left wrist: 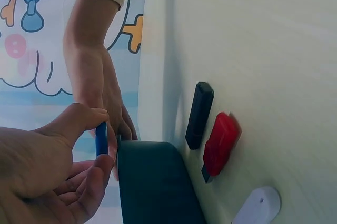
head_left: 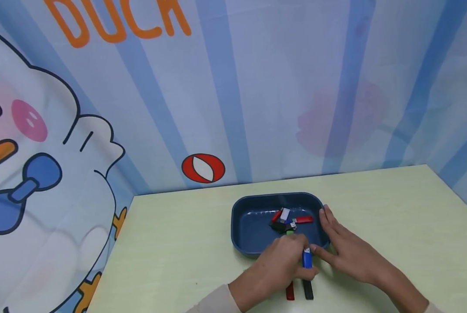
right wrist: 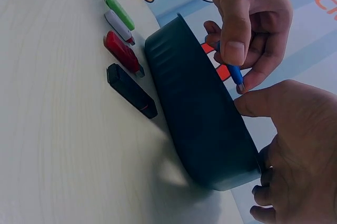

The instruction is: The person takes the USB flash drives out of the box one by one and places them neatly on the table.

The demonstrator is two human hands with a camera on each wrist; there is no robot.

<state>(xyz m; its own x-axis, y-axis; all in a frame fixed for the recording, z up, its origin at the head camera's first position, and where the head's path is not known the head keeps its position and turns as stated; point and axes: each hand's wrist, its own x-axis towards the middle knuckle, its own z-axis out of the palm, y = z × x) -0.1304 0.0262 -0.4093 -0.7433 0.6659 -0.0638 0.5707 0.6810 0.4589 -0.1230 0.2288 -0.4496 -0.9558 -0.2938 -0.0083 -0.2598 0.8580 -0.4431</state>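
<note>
My left hand [head_left: 278, 261] pinches a blue USB flash drive [head_left: 307, 259] between thumb and fingers, by the near rim of a dark blue plastic basin [head_left: 253, 228]. In the right wrist view, the drive's metal plug [right wrist: 240, 86] points down. My right hand [head_left: 352, 256] rests against the basin's near right corner, fingers extended along the right side and thumb at the near wall. Inside the basin lie several flash drives, among them a red one [head_left: 305, 219] and a white one [head_left: 285, 214].
On the table in front of the basin, a green flash drive [right wrist: 120, 11], a white one [right wrist: 119, 26], a red one [right wrist: 123, 53] and a black one [right wrist: 131, 91] lie in a row. A cartoon-printed backdrop [head_left: 272, 87] hangs behind the pale table [head_left: 171, 243].
</note>
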